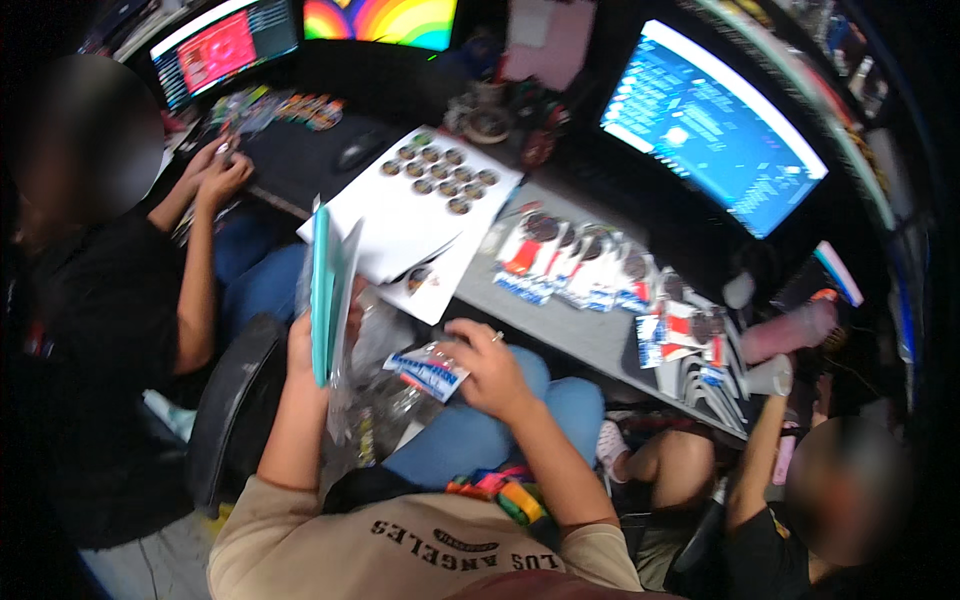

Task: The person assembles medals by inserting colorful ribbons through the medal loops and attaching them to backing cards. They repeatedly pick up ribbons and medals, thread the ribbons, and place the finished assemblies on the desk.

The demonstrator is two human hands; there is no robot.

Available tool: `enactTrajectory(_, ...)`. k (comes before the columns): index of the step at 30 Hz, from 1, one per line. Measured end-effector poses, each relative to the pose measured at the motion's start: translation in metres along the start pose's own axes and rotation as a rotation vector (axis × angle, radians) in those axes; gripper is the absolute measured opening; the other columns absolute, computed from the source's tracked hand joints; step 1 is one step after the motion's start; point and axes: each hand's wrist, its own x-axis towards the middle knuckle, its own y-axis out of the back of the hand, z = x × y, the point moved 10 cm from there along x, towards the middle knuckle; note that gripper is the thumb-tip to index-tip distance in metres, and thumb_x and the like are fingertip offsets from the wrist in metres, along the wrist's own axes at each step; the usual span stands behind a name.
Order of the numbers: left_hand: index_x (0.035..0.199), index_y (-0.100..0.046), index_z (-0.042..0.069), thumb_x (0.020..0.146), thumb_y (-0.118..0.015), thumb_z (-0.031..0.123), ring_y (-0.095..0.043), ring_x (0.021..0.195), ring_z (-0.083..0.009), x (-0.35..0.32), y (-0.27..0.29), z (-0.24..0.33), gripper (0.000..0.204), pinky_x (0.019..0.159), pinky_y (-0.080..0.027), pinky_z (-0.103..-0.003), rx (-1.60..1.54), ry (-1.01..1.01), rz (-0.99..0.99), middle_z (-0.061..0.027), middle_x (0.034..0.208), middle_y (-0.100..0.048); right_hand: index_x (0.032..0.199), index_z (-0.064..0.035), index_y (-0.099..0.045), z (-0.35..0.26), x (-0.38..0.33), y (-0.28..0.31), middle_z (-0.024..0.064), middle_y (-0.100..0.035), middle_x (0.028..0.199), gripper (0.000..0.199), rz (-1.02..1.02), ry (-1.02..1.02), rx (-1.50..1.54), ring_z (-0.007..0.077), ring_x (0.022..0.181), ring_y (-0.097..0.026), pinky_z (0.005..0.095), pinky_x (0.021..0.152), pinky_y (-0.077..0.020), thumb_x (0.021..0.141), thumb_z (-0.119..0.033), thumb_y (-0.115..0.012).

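My left hand (pixel 300 347) grips a teal flat folder-like bundle (pixel 322 290), held upright, with clear plastic sheeting beside it; part of the hand is hidden behind the bundle. To its right, my right hand (pixel 492 378) pinches a small clear packet (pixel 427 372) with a blue, white and red card, above my lap. Crinkled clear plastic (pixel 378 335) hangs between my hands. A white sheet (pixel 400 225) on the desk carries rows of small round dark pieces (pixel 440 172), and one lies apart near its lower edge.
Similar packets with red and white ribbons (pixel 575 255) lie along the grey desk (pixel 530 300). Monitors (pixel 715 125) stand behind. At the left a person handles something small near a mouse (pixel 358 152). A person at the right reaches toward a pale cup (pixel 768 377).
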Motion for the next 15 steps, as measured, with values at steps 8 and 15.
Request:
enactTrajectory(8,0.128,-0.047,-0.007,0.092,-0.061,0.01,-0.065,0.085,-0.0218,-0.03,0.062,0.008,0.043,0.076,-0.057,-0.028,0.247,-0.296,0.284,-0.0245,0.122,-0.058,0.108,-0.0046,-0.061,-0.086,0.036,0.219,0.0145,-0.063,0.096,0.042,0.506,0.298,-0.413,0.032,0.09,-0.059,0.042,0.078,-0.0467,0.066,0.004,-0.062)
enactTrajectory(15,0.127,-0.052,0.007,0.094,-0.06,0.01,-0.063,0.102,-0.019,-0.036,0.043,0.011,0.034,0.089,-0.052,-0.032,0.262,-0.249,0.111,-0.0077,0.114,-0.064,0.108,-0.0171,-0.072,-0.17,0.14,0.361,0.0082,-0.07,0.092,0.027,0.853,0.794,-1.093,0.0279,0.088,-0.064,0.0428,0.087,-0.0432,0.085,-0.011,-0.061)
